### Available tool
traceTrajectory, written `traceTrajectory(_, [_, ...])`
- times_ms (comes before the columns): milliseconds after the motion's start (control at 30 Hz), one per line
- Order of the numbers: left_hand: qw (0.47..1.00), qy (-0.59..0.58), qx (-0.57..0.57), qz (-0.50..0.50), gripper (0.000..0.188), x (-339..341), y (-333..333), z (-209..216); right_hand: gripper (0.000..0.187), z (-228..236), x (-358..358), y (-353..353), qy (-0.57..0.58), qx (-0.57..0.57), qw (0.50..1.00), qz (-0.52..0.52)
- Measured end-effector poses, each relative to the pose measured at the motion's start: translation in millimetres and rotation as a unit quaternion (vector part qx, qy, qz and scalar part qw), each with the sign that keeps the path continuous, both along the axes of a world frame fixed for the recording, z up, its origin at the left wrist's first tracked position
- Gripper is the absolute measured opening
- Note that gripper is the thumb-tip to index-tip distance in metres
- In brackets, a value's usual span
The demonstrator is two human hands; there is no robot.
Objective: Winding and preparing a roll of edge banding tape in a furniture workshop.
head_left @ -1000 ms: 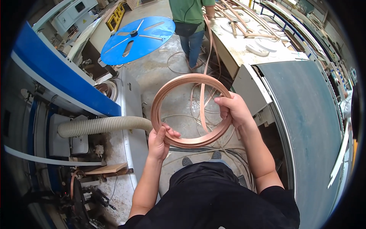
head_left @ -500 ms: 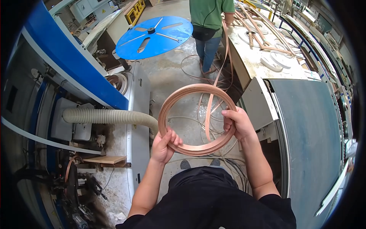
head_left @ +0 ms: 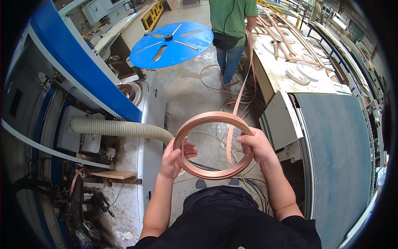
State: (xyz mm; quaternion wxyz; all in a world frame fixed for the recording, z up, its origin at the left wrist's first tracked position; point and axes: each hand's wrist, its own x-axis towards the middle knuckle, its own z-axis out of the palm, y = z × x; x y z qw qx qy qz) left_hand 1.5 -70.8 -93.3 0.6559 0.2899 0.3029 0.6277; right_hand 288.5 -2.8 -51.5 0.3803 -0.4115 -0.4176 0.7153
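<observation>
A round coil of reddish-brown edge banding [head_left: 213,174] hangs in front of me, tilted, between both my hands. My left hand [head_left: 171,159] holds its left side, thumb in front and loosely curled fingers reaching through the ring. At the upper right side, my right hand [head_left: 258,146] is closed around the coil with the thumb on the near face. A loose length of the banding [head_left: 239,99] runs from the ring toward a person in a green shirt [head_left: 232,18], passing close to that person's hand [head_left: 251,24].
A slotted blue disc [head_left: 186,39] stands at the far left, beyond a grey hose [head_left: 124,126] on a machine. To the right are a dark flat surface [head_left: 336,141] and a worktable [head_left: 306,85] with strips and white coils. Loose loops of banding and cables [head_left: 253,186] lie on the floor.
The coil has come down a little and tilted flatter. My left hand has shifted from its lower left up to its left side, the fingers loosening. My right hand has kept its grip.
</observation>
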Motion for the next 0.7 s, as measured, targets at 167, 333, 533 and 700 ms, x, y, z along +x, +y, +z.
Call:
traceTrajectory(167, [0.993, 0.047, -0.021, -0.104, 0.039, -23.0, 5.9, -2.5, 0.017, -1.8, 3.4, 1.1, -0.016, -0.004, 1.0, 0.017])
traceTrajectory(333, [0.993, 0.069, -0.017, -0.095, 0.037, -19.2, 0.9, -4.6, 0.023, -8.3, 7.8, 1.1, -0.055, 0.006, 0.998, 0.035])
traceTrajectory(533, [0.987, 0.066, -0.002, -0.147, 0.041, -26.6, 1.0, -3.7, 0.019, -9.4, 9.2, 0.2, -0.029, -0.012, 0.998, 0.046])
traceTrajectory(700, [0.974, 0.217, 0.019, -0.064, 0.044, -7.7, 11.4, 30.9, 0.02, -1.4, 2.7, -2.1, -0.065, 0.009, 0.995, 0.079])
